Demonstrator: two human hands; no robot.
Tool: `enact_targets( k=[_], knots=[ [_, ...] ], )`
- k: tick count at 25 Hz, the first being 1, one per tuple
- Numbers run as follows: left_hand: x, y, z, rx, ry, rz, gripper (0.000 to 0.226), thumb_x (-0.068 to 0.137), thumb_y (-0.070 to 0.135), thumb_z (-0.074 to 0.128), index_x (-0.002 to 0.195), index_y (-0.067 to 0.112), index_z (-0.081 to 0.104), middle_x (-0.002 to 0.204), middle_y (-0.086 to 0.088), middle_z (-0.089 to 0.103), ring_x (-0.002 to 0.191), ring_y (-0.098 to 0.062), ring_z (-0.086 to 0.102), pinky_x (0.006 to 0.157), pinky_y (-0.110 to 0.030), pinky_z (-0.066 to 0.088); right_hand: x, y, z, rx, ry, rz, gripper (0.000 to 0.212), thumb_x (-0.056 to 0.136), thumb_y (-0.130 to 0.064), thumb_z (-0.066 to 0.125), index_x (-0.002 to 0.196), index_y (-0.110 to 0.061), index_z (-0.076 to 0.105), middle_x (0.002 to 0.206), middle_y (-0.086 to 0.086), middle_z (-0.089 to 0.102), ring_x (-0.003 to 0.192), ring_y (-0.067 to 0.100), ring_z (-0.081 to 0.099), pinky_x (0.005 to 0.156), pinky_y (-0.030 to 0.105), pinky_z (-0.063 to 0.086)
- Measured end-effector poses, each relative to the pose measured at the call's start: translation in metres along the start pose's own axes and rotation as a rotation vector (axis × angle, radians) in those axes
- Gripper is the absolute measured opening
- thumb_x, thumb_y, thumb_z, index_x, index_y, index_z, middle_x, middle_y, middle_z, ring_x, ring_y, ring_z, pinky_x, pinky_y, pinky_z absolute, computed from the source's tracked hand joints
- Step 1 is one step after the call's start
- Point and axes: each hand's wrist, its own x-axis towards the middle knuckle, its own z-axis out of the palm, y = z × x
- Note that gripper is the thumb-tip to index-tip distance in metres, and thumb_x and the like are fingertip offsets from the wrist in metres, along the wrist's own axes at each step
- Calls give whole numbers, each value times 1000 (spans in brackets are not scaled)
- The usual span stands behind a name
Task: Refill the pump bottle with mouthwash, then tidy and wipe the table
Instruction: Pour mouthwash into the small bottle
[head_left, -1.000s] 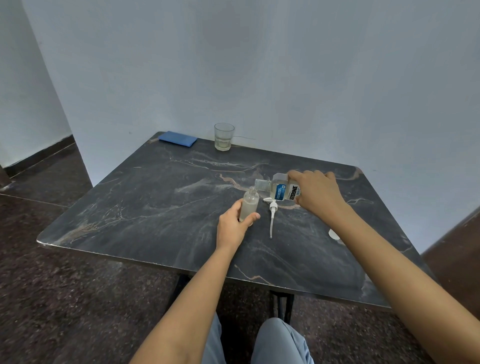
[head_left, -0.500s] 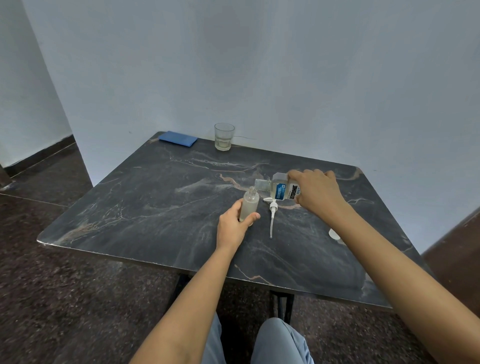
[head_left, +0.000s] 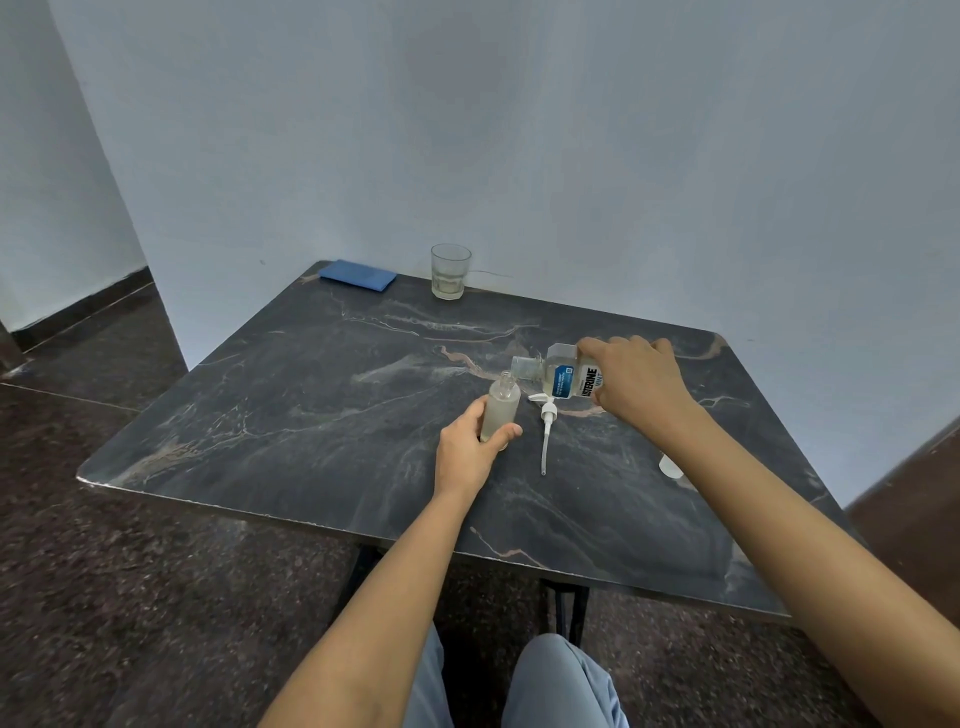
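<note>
A small frosted pump bottle (head_left: 501, 408) stands upright on the dark marble table (head_left: 311, 405), its neck uncapped. My left hand (head_left: 467, 452) grips its lower body. My right hand (head_left: 636, 384) holds a clear mouthwash bottle (head_left: 563, 376) with a blue label, tipped on its side, its open mouth just above and right of the pump bottle's neck. The white pump head (head_left: 546, 426) with its long tube lies flat on the table between my hands. A white cap (head_left: 670, 464) lies behind my right forearm, partly hidden.
A drinking glass (head_left: 450, 271) with a little liquid stands at the table's far edge by the wall. A folded blue cloth (head_left: 357, 274) lies at the far left corner. Walls close the back and right; my knees are under the near edge.
</note>
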Motion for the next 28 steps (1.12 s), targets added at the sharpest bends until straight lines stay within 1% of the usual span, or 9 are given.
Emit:
enact_targets(
  k=[12,17,21,24,26,28],
  knots=[
    [-1,1,0,-18,-2,7,51,81,45,74,126,26,59,116,5,70,103,-13,66,93,-42,54,0,0,-1,-9,4,-9,44,86,-21,63,126,-29,47,112,5,64,107,28,56,93,44,37],
    [0,0,0,-12,-3,8,53,82,45,74,129,25,58,117,4,69,103,-13,66,93,-41,54,1,1,0,-6,-1,-11,45,86,-23,65,127,-29,47,114,6,64,108,29,56,94,46,37],
    [0,0,0,-14,-6,7,52,81,46,74,127,24,59,115,4,70,103,-14,66,92,-42,55,0,2,5,28,-14,-3,46,85,-25,66,127,-29,47,115,5,64,108,28,57,94,45,38],
    [-1,-1,-1,-15,-2,14,49,80,47,74,124,28,59,111,7,70,99,-11,66,89,-41,56,-3,6,13,134,-81,32,49,82,-26,68,127,-28,47,115,4,65,109,28,58,95,45,38],
    [-1,-1,-1,-14,-1,18,49,80,48,74,123,29,59,110,9,69,98,-10,66,89,-40,56,-8,8,23,296,-145,70,51,80,-23,69,126,-27,47,114,3,66,107,28,59,95,43,38],
    [-1,0,-1,-5,2,16,50,80,49,73,124,30,59,109,12,68,99,-9,65,90,-39,55,-13,8,31,454,-175,95,53,78,-21,71,126,-26,48,111,3,68,105,29,60,95,43,40]
  ],
)
